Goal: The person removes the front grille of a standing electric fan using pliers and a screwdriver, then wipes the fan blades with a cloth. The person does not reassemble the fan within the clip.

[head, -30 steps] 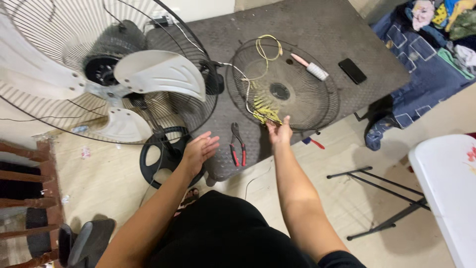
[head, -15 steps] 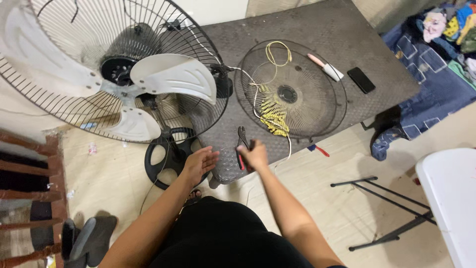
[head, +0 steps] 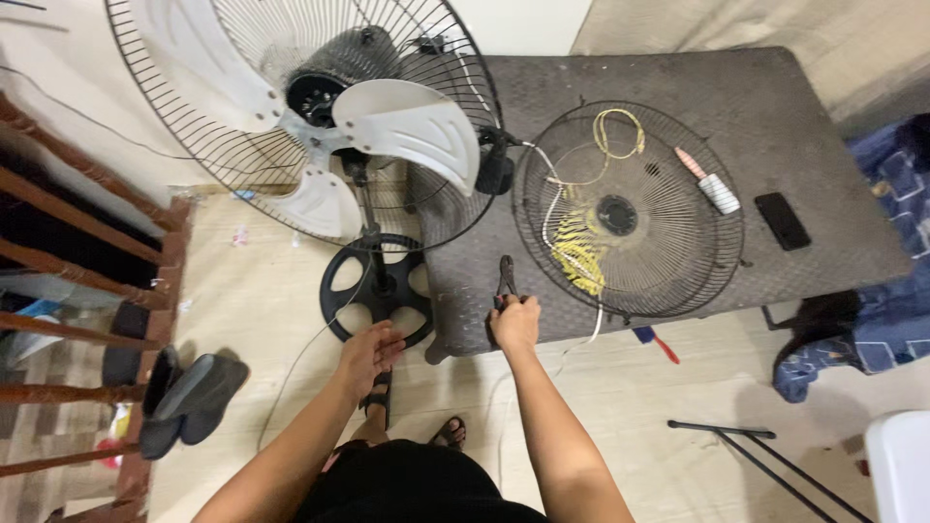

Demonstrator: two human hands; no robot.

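My right hand (head: 514, 323) is closed around the handles of the pliers (head: 505, 278), whose dark jaws point away from me on the dark textured table (head: 678, 87). Just right of them lies a black round fan grille (head: 628, 209) with yellow wire (head: 578, 254) and a white cord (head: 548, 215) wound through it. My left hand (head: 369, 351) hovers with fingers apart and nothing in it, over the black round base (head: 347, 287) of a standing fan (head: 320, 116) with white blades.
A pink-handled white tool (head: 707, 180) and a black phone (head: 782, 220) lie on the table's right part. A red-handled tool (head: 657, 343) lies on the floor under the table edge. Wooden rails (head: 68, 271) and dark shoes (head: 184, 397) are at left, black metal legs (head: 765, 465) at lower right.
My right hand left the yellow wire on the grille, came back to the pliers and closed on their handles. My left hand dropped lower toward the fan base. The view shifted left.
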